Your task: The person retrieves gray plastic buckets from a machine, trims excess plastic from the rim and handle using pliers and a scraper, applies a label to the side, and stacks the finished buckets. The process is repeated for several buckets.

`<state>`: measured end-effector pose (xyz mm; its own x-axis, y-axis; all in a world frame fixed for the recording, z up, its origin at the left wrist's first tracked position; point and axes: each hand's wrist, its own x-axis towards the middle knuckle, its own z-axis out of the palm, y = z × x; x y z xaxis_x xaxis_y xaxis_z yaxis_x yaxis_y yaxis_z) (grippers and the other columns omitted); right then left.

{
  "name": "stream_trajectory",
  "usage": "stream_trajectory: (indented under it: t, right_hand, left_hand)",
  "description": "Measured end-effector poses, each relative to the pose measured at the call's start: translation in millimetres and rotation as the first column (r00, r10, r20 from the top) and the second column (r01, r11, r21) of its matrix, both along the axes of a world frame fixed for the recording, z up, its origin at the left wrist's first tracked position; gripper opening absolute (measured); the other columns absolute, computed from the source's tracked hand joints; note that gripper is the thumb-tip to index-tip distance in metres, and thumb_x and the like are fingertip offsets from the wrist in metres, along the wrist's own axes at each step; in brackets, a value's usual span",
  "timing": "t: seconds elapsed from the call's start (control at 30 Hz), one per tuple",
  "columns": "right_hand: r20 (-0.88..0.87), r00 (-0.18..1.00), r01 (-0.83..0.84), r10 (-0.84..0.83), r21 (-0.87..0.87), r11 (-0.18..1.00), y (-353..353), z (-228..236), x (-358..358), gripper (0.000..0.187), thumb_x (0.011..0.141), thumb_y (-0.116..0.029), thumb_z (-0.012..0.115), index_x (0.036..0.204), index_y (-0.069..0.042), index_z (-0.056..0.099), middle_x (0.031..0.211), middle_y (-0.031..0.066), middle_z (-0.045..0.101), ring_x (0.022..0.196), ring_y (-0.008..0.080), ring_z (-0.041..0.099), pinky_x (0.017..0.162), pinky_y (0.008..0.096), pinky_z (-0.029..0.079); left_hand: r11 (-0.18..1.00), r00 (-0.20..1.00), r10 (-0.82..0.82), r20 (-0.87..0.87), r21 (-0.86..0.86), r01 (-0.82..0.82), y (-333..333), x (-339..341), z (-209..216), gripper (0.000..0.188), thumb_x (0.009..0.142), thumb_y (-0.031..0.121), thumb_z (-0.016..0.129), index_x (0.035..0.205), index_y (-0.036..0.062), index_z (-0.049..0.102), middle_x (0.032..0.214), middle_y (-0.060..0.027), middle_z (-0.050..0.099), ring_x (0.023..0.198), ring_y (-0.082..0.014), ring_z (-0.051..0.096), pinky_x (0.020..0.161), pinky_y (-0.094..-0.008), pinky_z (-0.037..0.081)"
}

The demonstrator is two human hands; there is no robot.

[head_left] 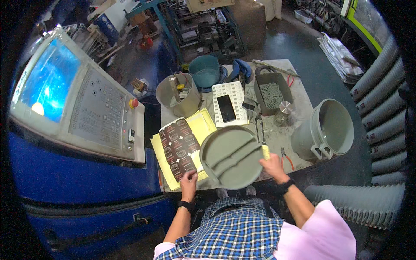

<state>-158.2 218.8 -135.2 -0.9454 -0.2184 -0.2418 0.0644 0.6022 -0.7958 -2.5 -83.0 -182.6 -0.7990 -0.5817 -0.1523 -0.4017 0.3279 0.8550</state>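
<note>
My right hand (274, 164) grips the right rim of a round grey plastic lid (232, 157) with raised ribs, held tilted over the table's near edge. My left hand (189, 180) pinches a small thin tool at the lid's lower left rim. Just left of the lid lies a dark sheet of oval labels (178, 148) on yellow paper (207, 122).
On the grey worktable (299, 102) stand a grey bucket with tools (178, 94), a teal bucket (205, 71), a white tray with a phone (227, 108), a box of screws (271, 93), and red-handled pliers (286, 158). An open grey bucket (329, 128) is at right, a machine control panel (93, 110) at left.
</note>
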Motion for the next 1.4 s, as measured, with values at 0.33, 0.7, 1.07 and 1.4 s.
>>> stream_trajectory:
  t: [0.33,0.7,1.07,1.4]
  right_hand:
    - [-0.319,0.947,-0.164,0.027,-0.411,0.897,47,81,-22,0.033,0.083,0.007,0.040,0.104,-0.001,0.064,0.096,0.0063,0.067,0.086,0.0118,0.059,0.078,0.0252,0.047]
    - [-0.350,0.885,-0.346,0.305,-0.059,0.936,57,131,-23,0.022,0.089,-0.010,0.049,0.108,-0.005,0.060,0.099,0.0093,0.066,0.087,0.0178,0.060,0.081,0.0307,0.046]
    - [-0.062,0.853,-0.410,0.518,-0.695,0.591,-17,135,73,0.026,0.085,-0.011,0.064,0.106,-0.002,0.052,0.087,0.0062,0.061,0.079,0.0144,0.057,0.073,0.0284,0.046]
    - [-0.537,0.703,-0.670,0.466,-0.279,0.688,-30,126,83,0.031,0.065,-0.010,0.079,0.090,-0.005,0.061,0.084,0.0053,0.065,0.076,0.0195,0.060,0.074,0.0323,0.042]
  left_hand:
    - [0.680,0.959,-0.062,-0.278,0.691,0.244,-26,-54,85,0.049,0.091,0.040,0.049,0.114,-0.0031,0.054,0.103,-0.0067,0.060,0.093,-0.0152,0.055,0.083,-0.0281,0.042]
    - [0.670,0.908,-0.397,-0.133,0.634,0.386,35,-7,148,0.034,0.080,0.019,0.068,0.104,-0.0026,0.057,0.092,-0.0078,0.062,0.084,-0.0147,0.057,0.078,-0.0296,0.046]
    - [0.873,0.885,-0.445,-0.139,0.154,0.463,82,21,173,0.020,0.080,0.013,0.062,0.094,-0.0016,0.060,0.075,-0.0207,0.060,0.067,-0.0327,0.061,0.061,-0.0359,0.046]
    - [0.869,0.882,-0.442,-0.160,0.168,0.466,88,27,178,0.019,0.081,0.013,0.061,0.095,-0.0002,0.061,0.072,-0.0218,0.060,0.064,-0.0347,0.061,0.057,-0.0365,0.046]
